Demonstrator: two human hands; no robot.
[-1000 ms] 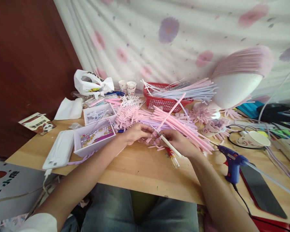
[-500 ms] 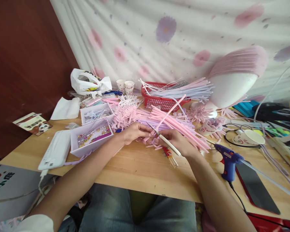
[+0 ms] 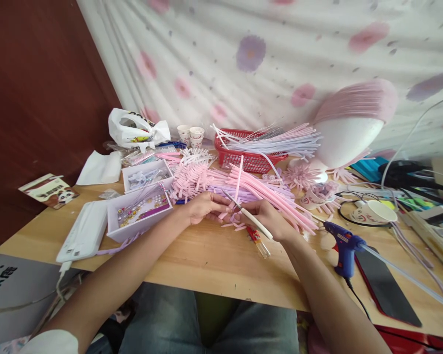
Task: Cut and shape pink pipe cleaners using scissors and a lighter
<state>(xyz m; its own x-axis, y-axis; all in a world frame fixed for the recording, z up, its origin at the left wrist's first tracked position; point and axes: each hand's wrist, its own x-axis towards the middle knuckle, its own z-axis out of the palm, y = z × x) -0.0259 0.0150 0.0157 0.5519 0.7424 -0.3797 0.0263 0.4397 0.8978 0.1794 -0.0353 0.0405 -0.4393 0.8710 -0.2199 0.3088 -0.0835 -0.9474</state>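
Between the fingertips of my left hand (image 3: 201,207) is the lower end of a pink pipe cleaner (image 3: 239,178), whose long end points up and away. My right hand (image 3: 268,217) is closed around white-handled scissors (image 3: 256,222); their slim metal tip lies across the pipe cleaner beside my left fingers. Whether the blades touch it I cannot tell. Short cut pieces (image 3: 234,226) lie under and between the hands. Just beyond are a bundle of pink pipe cleaners (image 3: 269,196), purple ones (image 3: 223,191) and a heap of short pink bundles (image 3: 188,179).
A red basket (image 3: 243,161) of pipe cleaners stands behind. White boxes (image 3: 114,228) with beads and a power bank (image 3: 83,231) sit left. To the right are a blue glue gun (image 3: 345,246), a phone (image 3: 387,285), a paper cup (image 3: 374,212) and a white head form (image 3: 349,140).
The pink pipe cleaner has swung from leaning right to nearly upright. Both hands keep their grips close together. The view has shifted slightly.
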